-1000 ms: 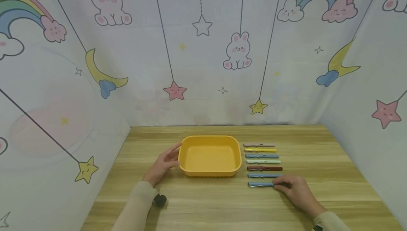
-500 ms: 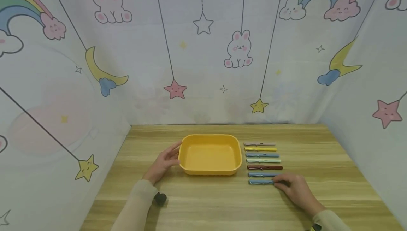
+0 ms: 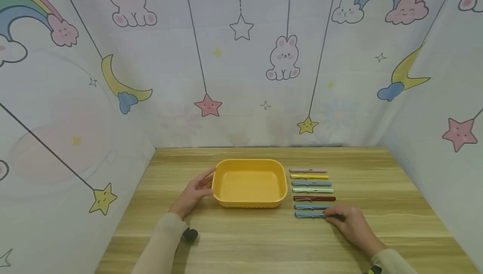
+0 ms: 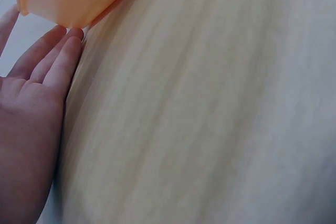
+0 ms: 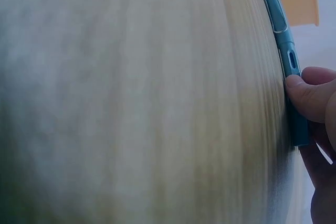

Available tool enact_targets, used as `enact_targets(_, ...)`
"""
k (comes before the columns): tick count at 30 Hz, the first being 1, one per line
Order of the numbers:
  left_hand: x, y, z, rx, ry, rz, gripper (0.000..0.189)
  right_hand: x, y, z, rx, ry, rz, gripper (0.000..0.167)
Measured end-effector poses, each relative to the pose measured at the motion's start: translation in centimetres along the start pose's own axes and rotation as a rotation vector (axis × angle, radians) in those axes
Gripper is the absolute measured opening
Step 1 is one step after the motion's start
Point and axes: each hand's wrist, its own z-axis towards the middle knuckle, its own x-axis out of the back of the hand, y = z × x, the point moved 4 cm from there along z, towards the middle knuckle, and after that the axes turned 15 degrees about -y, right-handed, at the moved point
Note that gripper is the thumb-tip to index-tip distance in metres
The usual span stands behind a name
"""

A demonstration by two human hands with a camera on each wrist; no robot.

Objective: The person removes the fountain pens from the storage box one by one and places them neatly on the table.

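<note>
A yellow rectangular tray (image 3: 249,204) sits mid-table. My left hand (image 3: 191,194) rests its extended fingers against the tray's left side; the left wrist view shows the fingertips (image 4: 76,35) touching the outer wall. To the tray's right, several clip-capped pens lie in a column, all pointing sideways. My right hand (image 3: 352,223) pinches the barrel of the nearest pen, a blue one (image 3: 309,215), between thumb and fingers. In the right wrist view this blue pen (image 5: 283,40) lies along the tabletop, its clip end toward the tray. My right hand partly covers its barrel.
Beyond the held pen lie another blue pen (image 3: 311,207), a dark red pen (image 3: 314,198), a pale green pen (image 3: 313,190), a blue pen (image 3: 311,184), a yellow pen (image 3: 309,177) and a pinkish pen (image 3: 307,170). Printed cloth walls (image 3: 241,77) enclose the wooden table (image 3: 249,240).
The nearest blue pen has shifted slightly away from me, closer to the neighbouring blue pen, with my right hand on it. My left hand stays at the tray.
</note>
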Motion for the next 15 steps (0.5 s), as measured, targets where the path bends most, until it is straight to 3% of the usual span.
enact_targets(10, 0.03, -0.09, 0.13, -0.019, -0.012, -0.004, 0.075, 0.00, 0.35, -0.14, 0.011, 0.009, -0.030, 0.040)
enact_targets(15, 0.01, 0.02, 0.07, -0.012, -0.011, -0.002, 0.075, 0.33, 0.23, -0.10, -0.030, -0.006, -0.050, 0.039)
